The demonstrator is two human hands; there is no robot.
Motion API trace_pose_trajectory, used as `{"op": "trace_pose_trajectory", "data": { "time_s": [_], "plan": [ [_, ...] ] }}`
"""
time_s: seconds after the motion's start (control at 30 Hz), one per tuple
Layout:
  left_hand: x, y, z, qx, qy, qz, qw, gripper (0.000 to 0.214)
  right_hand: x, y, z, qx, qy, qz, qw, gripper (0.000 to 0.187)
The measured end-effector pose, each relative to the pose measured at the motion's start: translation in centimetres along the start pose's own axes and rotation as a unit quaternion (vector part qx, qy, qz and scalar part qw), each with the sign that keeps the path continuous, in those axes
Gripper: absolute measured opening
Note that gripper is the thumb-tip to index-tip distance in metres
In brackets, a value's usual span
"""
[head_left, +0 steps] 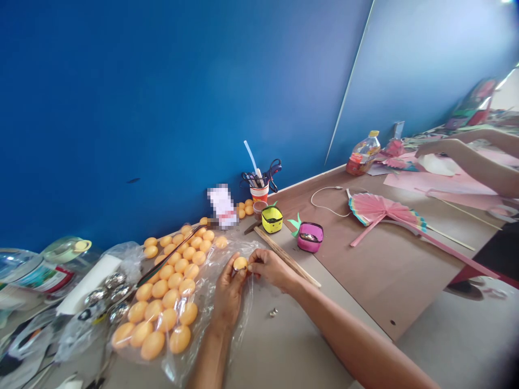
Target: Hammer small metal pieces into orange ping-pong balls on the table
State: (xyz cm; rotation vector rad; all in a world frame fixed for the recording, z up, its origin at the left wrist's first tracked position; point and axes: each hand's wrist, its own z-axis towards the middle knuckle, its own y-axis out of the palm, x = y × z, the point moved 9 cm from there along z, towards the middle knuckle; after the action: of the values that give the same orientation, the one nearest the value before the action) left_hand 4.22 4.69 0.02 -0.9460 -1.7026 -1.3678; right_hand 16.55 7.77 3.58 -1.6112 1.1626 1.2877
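Observation:
My left hand (231, 294) is closed around an orange ping-pong ball (240, 263), which has a dark mark or opening on its lower side. Fingers of my right hand (271, 267) are pinched at the ball's right edge; whatever they hold there is too small to make out. To the left, many more orange balls (175, 281) lie in and around a clear plastic bag (239, 324) on the table. A few small shiny metal bits (273, 312) rest below my right wrist. Thin wooden sticks (287, 256) lie just behind that hand.
Behind stand a small yellow basket (272, 219), a magenta basket (310, 236) and a cup (259, 193) with scissors. Farther right are a pink paper fan (383, 209), a bottle (362, 155) and another person's arms (466, 156). Jars, plastic bags and shiny balls (115, 281) crowd the left.

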Motion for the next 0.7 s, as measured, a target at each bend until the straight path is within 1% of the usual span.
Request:
{"op": "trace_pose_trajectory", "data": {
  "time_s": [0.23,0.33,0.4,0.47,0.5,0.53,0.6,0.7],
  "plan": [
    [-0.1,-0.7,0.1,0.004,0.019,0.039,0.999,0.055,1.0,0.1,0.7,0.007,-0.018,-0.004,1.0,0.009],
    [0.0,-0.3,0.0,-0.001,0.017,0.02,1.0,0.052,1.1,0.2,0.9,0.003,-0.023,0.003,1.0,0.01],
    [0.1,0.1,-0.1,-0.004,0.006,-0.009,1.0,0.05,0.8,0.0,1.0,-0.017,-0.028,0.017,0.999,0.013],
    [0.3,0.4,-0.2,-0.006,-0.001,-0.042,0.999,0.048,0.3,-0.2,1.0,-0.057,-0.032,0.028,0.997,0.015],
    [0.4,0.4,-0.2,-0.006,-0.002,-0.058,0.998,0.048,-0.1,-0.1,0.9,-0.098,-0.039,0.028,0.994,0.013],
    [0.6,0.4,-0.2,-0.007,-0.003,-0.073,0.997,0.047,-0.4,-0.2,0.6,-0.13,-0.045,0.006,0.99,0.011],
    [0.7,0.2,0.0,-0.006,-0.004,-0.098,0.995,0.047,-0.9,-0.5,0.0,-0.182,-0.051,-0.087,0.978,0.005],
    [0.8,-0.3,0.3,0.008,-0.008,-0.122,0.992,0.046,-0.8,-0.2,-1.5,-0.27,-0.043,-0.262,0.926,0.007]
  ]
}}
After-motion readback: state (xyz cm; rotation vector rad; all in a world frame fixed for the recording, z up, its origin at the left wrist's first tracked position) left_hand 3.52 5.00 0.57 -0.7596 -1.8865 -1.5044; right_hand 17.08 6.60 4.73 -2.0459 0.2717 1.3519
